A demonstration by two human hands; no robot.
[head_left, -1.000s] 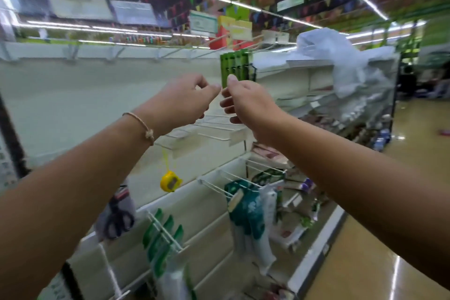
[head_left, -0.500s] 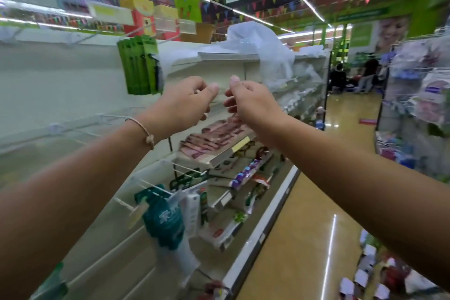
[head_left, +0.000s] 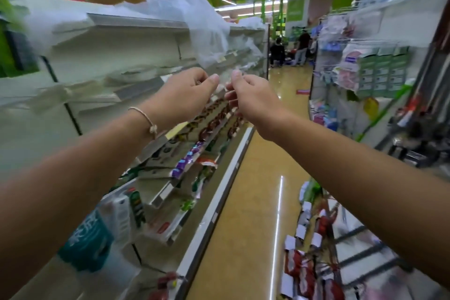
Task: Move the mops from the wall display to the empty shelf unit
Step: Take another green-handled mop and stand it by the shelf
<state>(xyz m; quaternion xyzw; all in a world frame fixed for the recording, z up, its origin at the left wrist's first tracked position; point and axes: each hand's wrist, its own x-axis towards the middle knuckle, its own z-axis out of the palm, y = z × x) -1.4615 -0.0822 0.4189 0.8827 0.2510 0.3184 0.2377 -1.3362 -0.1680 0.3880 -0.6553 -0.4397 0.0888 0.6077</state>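
My left hand (head_left: 187,95) and right hand (head_left: 253,102) are raised in front of me at chest height, both arms stretched forward, knuckles up. On each hand the thumb and forefinger tips are drawn close together and the other fingers are curled under. The two pinches are nearly touching each other. Whether anything thin is caught between them I cannot tell, as the gap there is blurred. A pale cord bracelet (head_left: 146,119) circles my left wrist.

Beyond my left hand stands the white shelf unit (head_left: 136,24), its upper boards bare and draped with a clear plastic sheet (head_left: 185,7). Its lower boards carry rows of small packets (head_left: 211,126).

Which thing here is a mop I cannot say for certain. A long green pole (head_left: 382,114) slants across the wire rack (head_left: 323,80) on my right, well apart from both hands and too smeared to read. Red packs with white labels (head_left: 302,273) lie on the glossy yellow floor (head_left: 243,202) below my right forearm.
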